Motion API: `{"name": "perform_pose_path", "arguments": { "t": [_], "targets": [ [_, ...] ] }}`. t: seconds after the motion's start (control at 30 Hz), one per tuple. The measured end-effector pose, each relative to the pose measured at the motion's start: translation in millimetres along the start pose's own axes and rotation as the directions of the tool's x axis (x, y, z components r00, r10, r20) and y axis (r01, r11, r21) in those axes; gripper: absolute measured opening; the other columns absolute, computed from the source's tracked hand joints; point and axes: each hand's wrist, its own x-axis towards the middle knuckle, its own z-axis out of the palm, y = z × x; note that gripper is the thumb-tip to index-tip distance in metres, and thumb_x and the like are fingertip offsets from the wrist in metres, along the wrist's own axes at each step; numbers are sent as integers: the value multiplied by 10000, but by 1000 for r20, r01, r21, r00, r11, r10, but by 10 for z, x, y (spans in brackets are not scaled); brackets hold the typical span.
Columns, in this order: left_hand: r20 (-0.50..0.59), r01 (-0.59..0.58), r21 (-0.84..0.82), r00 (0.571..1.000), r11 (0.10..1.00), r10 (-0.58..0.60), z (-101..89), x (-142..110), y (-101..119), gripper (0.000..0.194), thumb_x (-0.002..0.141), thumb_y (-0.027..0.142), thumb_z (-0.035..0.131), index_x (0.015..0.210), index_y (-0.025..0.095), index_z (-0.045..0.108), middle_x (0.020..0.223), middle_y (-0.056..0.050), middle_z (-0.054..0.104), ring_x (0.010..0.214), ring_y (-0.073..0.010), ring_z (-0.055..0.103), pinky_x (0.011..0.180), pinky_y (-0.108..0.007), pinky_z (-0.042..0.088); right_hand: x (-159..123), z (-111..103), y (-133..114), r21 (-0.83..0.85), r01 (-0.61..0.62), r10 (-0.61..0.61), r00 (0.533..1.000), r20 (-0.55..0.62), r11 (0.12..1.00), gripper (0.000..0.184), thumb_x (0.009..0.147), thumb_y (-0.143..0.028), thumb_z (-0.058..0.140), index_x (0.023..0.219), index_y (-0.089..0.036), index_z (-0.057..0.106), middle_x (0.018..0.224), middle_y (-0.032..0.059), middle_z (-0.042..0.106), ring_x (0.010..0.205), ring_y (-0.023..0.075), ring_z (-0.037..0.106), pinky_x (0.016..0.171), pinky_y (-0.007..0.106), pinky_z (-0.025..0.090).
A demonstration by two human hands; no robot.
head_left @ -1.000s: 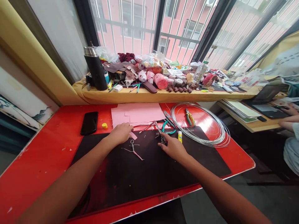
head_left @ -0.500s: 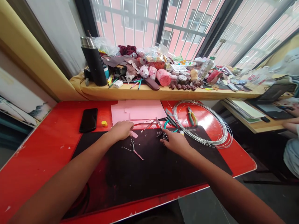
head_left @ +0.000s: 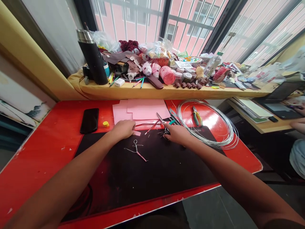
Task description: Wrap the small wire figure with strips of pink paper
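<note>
My left hand [head_left: 124,128] is closed at the far edge of the black mat [head_left: 157,178], with a small piece of pink paper [head_left: 137,133] at its fingertips. My right hand [head_left: 177,134] is closed around the handles of a pair of scissors [head_left: 161,118], whose blades point away and to the left. A little figure of twisted wire [head_left: 136,147] lies on the mat between my forearms; one leg is wrapped in pink. Larger sheets of pink paper [head_left: 147,108] lie beyond my hands. A thin pencil-like stick [head_left: 152,127] rests between the hands.
At right lie a coil of silver wire [head_left: 228,127] and pliers [head_left: 197,117]. A phone [head_left: 89,121] and yellow cap [head_left: 105,124] are at left. A black flask [head_left: 92,58] and craft clutter stand on the sill [head_left: 114,93]. Another person's arm [head_left: 297,126] shows at far right.
The view has shifted slightly. My right hand has moved a little away from me with the scissors, now covering more of the teal-handled tool. My left hand stays by the paper piece.
</note>
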Motion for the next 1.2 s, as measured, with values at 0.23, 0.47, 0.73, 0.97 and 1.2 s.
{"name": "perform_pose_path", "arguments": {
  "t": [0.23, 0.47, 0.73, 0.97, 1.2],
  "targets": [
    [-160, -96, -131, 984, 987, 74, -59, -233, 74, 99, 928, 264, 622, 895, 218, 702, 1011, -99, 740, 1080, -292, 638, 897, -385, 469, 35, 43, -22, -33, 25, -25, 1000, 13, 999, 628, 993, -375, 641, 1561, -165, 475, 1066, 177, 805, 984, 370, 771, 757, 362, 505],
    [-70, -44, -690, 998, 723, -6, 117, -931, 321, 260, 908, 463, 632, 856, 218, 704, 800, -11, 717, 759, -206, 640, 710, -319, 448, -96, 9, 32, -26, 58, -58, 998, -24, 998, 450, 1009, -396, 651, 1400, -175, 632, 1100, 162, 804, 998, 366, 770, 713, 349, 502],
    [49, 59, -789, 998, 612, -32, 381, -1528, 920, 274, 932, 478, 625, 900, 230, 736, 805, -2, 724, 745, -198, 620, 705, -312, 425, -600, 272, -359, 689, 229, -135, 973, -189, 687, 270, 1044, -389, 617, 1200, -215, 753, 800, 25, 771, 690, 188, 683, 654, 288, 484],
    [20, 72, -830, 995, 553, -99, 505, -1501, 1028, 264, 925, 482, 631, 856, 243, 717, 779, -11, 719, 727, -208, 619, 691, -331, 439, -846, 584, -644, 746, 263, -224, 962, -156, 611, 213, 1005, -392, 671, 1026, -211, 781, 869, 26, 784, 726, 177, 651, 632, 267, 417],
    [14, 80, -786, 994, 613, -112, 572, -1509, 1099, 299, 949, 507, 608, 878, 248, 739, 795, -17, 749, 719, -210, 633, 667, -330, 430, -822, 686, -611, 778, 242, -240, 963, -121, 580, 256, 1036, -339, 576, 879, -199, 721, 698, -16, 675, 632, 158, 613, 614, 249, 412]
  ]
}}
